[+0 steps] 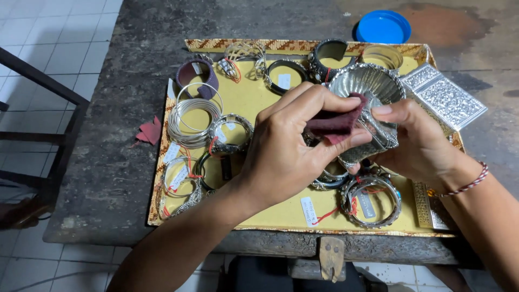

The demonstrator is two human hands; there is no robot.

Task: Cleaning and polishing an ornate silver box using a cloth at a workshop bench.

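Here, the left hand (281, 157) is pinching a red cloth (336, 123) against a silver bowl (370, 92), which the right hand's (419, 143) grip is clasping above the tray (254, 97) on the worktop (119, 140).

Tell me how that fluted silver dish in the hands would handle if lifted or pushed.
The silver dish looks thin-walled, so probably light and easy to dent. Its polished, ribbed surface may be slippery; the right hand grips it by the edge while the left hand presses a dark red cloth on it. Set down on its rim, it might roll.
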